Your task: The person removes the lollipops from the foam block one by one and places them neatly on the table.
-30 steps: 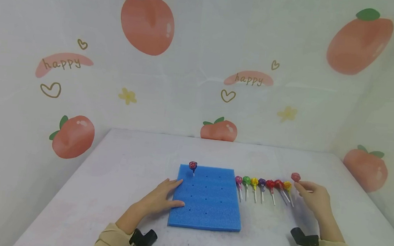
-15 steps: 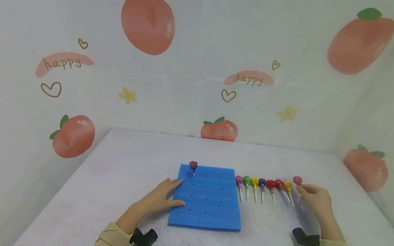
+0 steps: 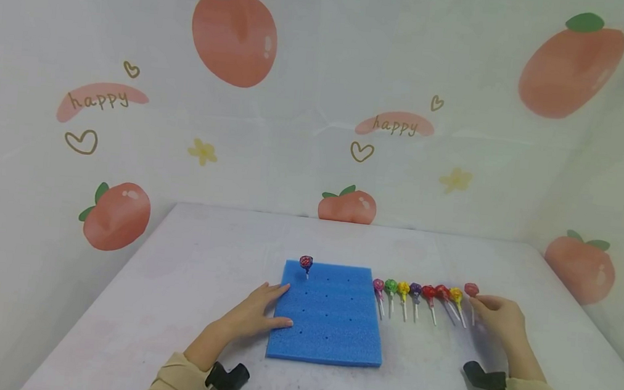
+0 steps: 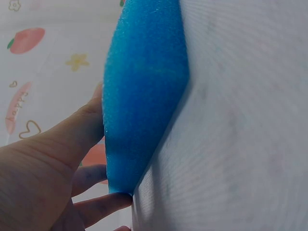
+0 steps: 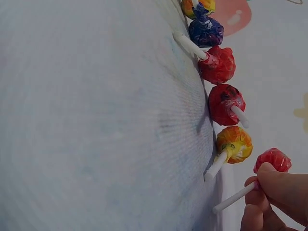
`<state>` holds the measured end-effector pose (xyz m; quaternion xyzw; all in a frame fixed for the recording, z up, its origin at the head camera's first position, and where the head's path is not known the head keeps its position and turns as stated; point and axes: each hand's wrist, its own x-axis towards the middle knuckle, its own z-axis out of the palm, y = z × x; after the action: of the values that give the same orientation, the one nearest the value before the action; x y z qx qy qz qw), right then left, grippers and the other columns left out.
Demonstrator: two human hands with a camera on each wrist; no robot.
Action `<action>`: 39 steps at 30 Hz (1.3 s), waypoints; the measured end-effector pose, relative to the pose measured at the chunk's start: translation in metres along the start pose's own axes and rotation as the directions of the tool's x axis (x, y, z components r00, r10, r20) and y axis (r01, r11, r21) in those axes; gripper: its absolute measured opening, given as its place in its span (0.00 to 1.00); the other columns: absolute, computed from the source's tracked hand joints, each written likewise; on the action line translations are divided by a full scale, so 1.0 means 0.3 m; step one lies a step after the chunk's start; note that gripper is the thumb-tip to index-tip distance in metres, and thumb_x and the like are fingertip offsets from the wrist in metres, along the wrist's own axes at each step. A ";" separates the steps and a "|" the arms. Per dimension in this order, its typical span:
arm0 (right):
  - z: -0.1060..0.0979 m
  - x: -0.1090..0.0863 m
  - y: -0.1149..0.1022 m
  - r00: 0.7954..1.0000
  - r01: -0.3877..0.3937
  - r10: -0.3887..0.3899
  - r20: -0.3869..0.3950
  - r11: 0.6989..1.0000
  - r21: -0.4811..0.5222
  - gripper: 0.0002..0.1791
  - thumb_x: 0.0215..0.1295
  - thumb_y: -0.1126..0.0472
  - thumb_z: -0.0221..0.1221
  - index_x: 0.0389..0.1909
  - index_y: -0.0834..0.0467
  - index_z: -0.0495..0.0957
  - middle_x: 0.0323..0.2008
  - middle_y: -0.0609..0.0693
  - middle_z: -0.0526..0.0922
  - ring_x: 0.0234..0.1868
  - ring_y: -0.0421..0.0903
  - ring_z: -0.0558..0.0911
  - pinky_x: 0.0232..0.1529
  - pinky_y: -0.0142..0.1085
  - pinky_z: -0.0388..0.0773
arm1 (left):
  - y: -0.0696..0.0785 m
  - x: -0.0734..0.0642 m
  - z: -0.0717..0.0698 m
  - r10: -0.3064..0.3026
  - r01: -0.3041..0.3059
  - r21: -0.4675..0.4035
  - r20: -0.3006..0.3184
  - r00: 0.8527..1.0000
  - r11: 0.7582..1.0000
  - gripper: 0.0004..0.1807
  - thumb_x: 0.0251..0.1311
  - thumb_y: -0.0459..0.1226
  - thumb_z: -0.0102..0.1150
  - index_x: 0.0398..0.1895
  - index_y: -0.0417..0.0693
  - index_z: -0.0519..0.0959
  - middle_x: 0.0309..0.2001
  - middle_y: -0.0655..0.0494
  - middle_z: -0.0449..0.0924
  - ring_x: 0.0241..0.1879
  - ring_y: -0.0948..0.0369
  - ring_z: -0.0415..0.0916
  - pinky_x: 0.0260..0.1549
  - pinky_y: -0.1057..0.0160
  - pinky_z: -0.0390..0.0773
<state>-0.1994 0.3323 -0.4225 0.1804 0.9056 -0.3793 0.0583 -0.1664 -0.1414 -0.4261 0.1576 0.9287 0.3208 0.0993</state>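
Observation:
My right hand (image 3: 502, 317) pinches a pinkish-red lollipop (image 5: 272, 160) between thumb and finger just below its candy, at the right end of a lollipop row. In the right wrist view its white stick slants down toward the table. Right beside it lies a yellow lollipop (image 3: 456, 296), then a red lollipop (image 3: 443, 292). My left hand (image 3: 250, 315) rests on the left edge of a blue foam board (image 3: 337, 349), fingers spread. Small holes dot the board, and a dark red-and-purple lollipop (image 3: 306, 262) stands upright near its far left corner.
Left of those lie another red lollipop (image 3: 429, 292), a purple lollipop (image 3: 415, 290), a yellow one, a green lollipop (image 3: 390, 286) and a pink lollipop (image 3: 379, 286) close to the board. Everything is on a white table (image 3: 218, 242) before a peach-patterned backdrop (image 3: 313, 52).
My right hand has shifted slightly right, and the lollipop in it has then lowered toward the table beside the yellow one. The left hand and the board have stayed in place.

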 end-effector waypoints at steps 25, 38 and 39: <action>-0.014 -0.020 -0.017 1.000 0.010 -0.009 0.017 0.999 -0.038 0.38 0.63 0.40 0.54 0.56 0.71 0.70 0.50 0.71 0.74 0.42 0.55 0.77 0.32 0.34 0.76 | -0.011 0.004 0.000 0.006 -0.006 -0.013 0.020 1.000 1.000 0.43 0.55 0.54 0.60 0.70 0.46 0.58 0.70 0.41 0.57 0.72 0.40 0.43 0.66 0.35 0.50; -0.015 -0.010 -0.007 0.999 0.045 -0.043 0.034 0.997 -0.067 0.34 0.64 0.44 0.54 0.54 0.72 0.72 0.45 0.70 0.77 0.38 0.52 0.76 0.32 0.34 0.76 | -0.009 0.003 0.001 0.001 -0.001 -0.007 0.016 1.000 1.000 0.43 0.55 0.54 0.60 0.70 0.46 0.58 0.70 0.41 0.57 0.72 0.40 0.44 0.66 0.36 0.51; -0.015 -0.011 -0.007 0.998 0.047 -0.045 0.033 0.997 -0.067 0.34 0.64 0.44 0.54 0.53 0.72 0.72 0.45 0.70 0.77 0.38 0.52 0.76 0.32 0.34 0.76 | -0.008 0.003 0.000 -0.001 0.001 -0.007 0.015 1.000 1.000 0.43 0.55 0.54 0.60 0.70 0.46 0.58 0.70 0.41 0.57 0.72 0.40 0.44 0.66 0.36 0.51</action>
<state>-0.1971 0.3332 -0.4172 0.1513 0.9208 -0.3526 0.0700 -0.1677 -0.1428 -0.4277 0.1593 0.9268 0.3227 0.1071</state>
